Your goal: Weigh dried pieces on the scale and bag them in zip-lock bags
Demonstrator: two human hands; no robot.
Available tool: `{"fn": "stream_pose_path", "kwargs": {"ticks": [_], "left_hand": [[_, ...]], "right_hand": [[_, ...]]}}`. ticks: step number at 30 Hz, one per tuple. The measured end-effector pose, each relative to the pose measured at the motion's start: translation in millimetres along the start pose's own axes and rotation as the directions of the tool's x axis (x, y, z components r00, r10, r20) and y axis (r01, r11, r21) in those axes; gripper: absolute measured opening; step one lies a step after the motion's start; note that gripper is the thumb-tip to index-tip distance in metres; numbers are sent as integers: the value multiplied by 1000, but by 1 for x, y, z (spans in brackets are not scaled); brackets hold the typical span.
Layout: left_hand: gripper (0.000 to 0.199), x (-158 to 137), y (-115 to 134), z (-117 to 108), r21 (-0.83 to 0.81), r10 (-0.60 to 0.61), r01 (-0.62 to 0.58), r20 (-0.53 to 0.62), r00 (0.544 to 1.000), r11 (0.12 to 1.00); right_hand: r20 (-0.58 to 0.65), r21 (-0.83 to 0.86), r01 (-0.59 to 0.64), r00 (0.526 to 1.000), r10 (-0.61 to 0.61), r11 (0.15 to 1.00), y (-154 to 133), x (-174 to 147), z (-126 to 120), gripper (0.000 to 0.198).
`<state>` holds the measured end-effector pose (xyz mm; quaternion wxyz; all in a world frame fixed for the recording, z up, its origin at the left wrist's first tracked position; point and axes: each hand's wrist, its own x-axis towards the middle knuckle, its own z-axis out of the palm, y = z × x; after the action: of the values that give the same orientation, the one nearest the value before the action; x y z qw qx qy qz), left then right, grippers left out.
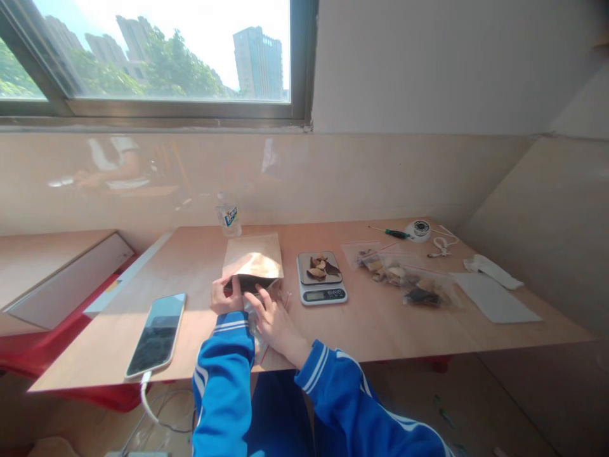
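Observation:
A brown kraft paper bag (254,251) lies on the table in front of me, its dark mouth facing me and gaping. My left hand (224,297) grips the left corner of that mouth, thumb at the opening. At the lower right lip, my right hand (276,320) touches the bag with fingers stretched out and apart; its thumb is hard to make out. Crumpled clear plastic bags (261,348) lie partly hidden beneath my hands. Just right of the bag, a white digital kitchen scale (307,296) carries a small heap of brown dried slices (321,266).
Clear zip bags of dried pieces (394,273) lie right of the scale. Beyond are a green-handled screwdriver (397,234), a white round device (419,230), a cable (442,246) and white paper (497,298). A phone (157,333) lies left; a plastic bottle (229,216) stands behind.

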<state>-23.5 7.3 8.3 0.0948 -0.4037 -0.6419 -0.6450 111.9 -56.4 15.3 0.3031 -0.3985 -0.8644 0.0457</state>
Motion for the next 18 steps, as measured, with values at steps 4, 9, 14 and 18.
{"fn": "stream_pose_path", "kwargs": {"ticks": [4,9,14,18], "left_hand": [[35,-2,5,-2,8,-3,3,-8,1000,1000],[36,-2,5,-3,13,10,-10,-5,1000,1000],[35,1,1,-3,11,76,-76,-5,997,997],[31,0,3,-2,10,123,-123,-17,992,992]], "right_hand": [[-31,160,-88,995,94,983,1,-4,8,38],[-171,487,-51,974,152,872,9,-18,-5,36],[-292,619,-156,865,409,770,51,-26,-59,23],[-415,674,-285,617,668,682,133,-11,-99,35]]}}
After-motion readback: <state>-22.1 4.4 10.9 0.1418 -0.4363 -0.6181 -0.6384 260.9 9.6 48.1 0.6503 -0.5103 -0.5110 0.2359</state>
